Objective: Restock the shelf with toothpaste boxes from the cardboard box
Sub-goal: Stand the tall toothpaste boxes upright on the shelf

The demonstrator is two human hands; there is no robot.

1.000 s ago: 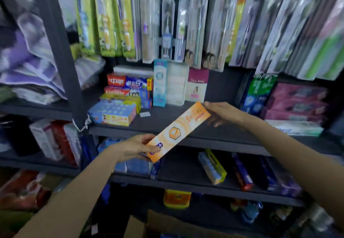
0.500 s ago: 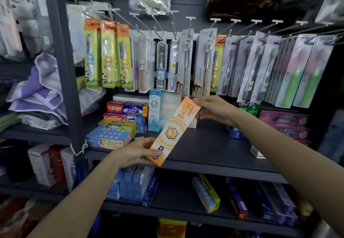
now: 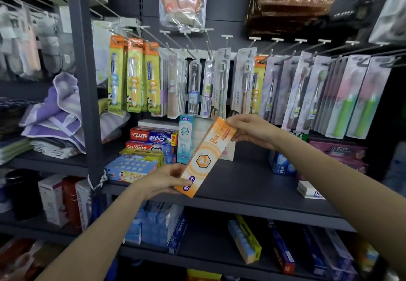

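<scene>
Gripped at both ends by left hand point(image 3: 161, 182) and right hand point(image 3: 248, 132), the orange toothpaste box point(image 3: 205, 157) is carried for placing; lowering onto the bare shelf point(image 3: 252, 184) beneath seems required.

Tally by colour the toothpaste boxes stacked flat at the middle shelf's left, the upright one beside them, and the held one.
Red-and-blue boxes: 2
Yellow box: 1
Light blue box: 1
Teal upright box: 1
Orange box, held by left hand and right hand: 1
Total: 6
White pack behind the stack: unclear, not counted.

toothpaste box point(image 3: 205, 156): glossy orange card | shelf point(image 3: 252, 184): matt dark metal | towels point(image 3: 59, 122) left of shelf: soft cloth
</scene>
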